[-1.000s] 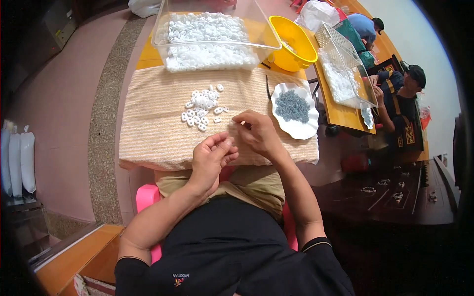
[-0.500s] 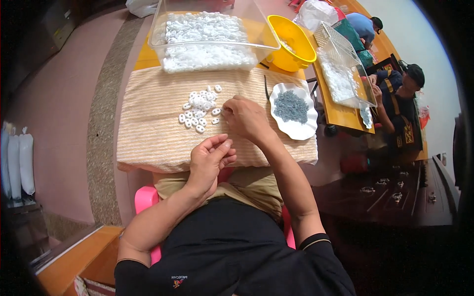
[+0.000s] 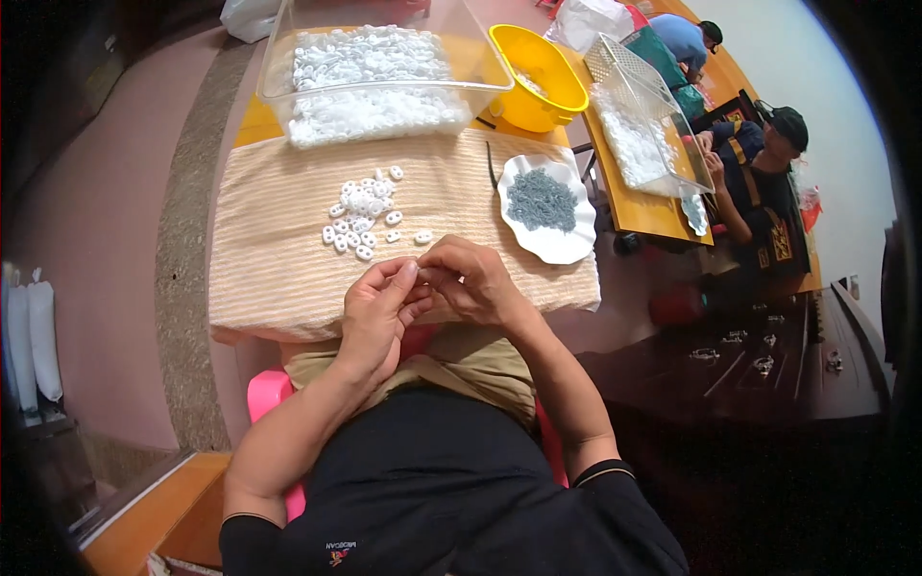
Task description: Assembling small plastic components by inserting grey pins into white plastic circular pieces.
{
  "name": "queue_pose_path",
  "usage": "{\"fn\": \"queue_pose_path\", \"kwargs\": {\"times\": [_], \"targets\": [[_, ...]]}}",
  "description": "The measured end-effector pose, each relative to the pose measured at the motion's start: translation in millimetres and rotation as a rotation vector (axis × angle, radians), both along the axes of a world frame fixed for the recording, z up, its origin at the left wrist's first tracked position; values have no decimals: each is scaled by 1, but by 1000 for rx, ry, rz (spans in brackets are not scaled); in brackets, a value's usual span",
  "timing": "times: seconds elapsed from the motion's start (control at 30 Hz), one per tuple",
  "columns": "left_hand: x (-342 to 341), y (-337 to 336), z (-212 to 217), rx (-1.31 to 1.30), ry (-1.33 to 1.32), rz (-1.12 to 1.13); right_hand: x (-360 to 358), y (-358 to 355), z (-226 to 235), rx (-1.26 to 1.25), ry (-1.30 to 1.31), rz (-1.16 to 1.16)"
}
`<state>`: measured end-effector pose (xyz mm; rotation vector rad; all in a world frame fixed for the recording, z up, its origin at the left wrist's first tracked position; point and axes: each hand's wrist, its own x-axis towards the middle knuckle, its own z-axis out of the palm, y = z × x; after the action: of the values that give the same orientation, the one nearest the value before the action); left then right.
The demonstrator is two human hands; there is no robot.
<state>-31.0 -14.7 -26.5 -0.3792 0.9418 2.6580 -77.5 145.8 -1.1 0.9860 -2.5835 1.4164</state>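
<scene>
White two-holed plastic pieces lie heaped on the towel, below a clear bin of similar ones. Left hand and right hand meet, fingertips pinched closed, their hold hidden; this seems fine fingertip work, calling for steadiness. One piece lies just beyond. Rightward: yellow tub, pale bits inside; scalloped plate, grey-blue parts.
</scene>
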Motion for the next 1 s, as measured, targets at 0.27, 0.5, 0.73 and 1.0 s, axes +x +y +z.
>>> {"fn": "queue_pose_path", "kwargs": {"times": [0.27,0.5,0.73,1.0], "targets": [[1,-2,1,-27,4,-83,3,22,-16,-309,-435,77],[2,0,2,-63,40,-82,10,21,-16,-276,-499,-40],[3,1,0,-28,37,-99,20,18,-3,-378,-524,-34],[3,0,6,92,-44,-210,21,21,-8,-312,-302,-8]]}}
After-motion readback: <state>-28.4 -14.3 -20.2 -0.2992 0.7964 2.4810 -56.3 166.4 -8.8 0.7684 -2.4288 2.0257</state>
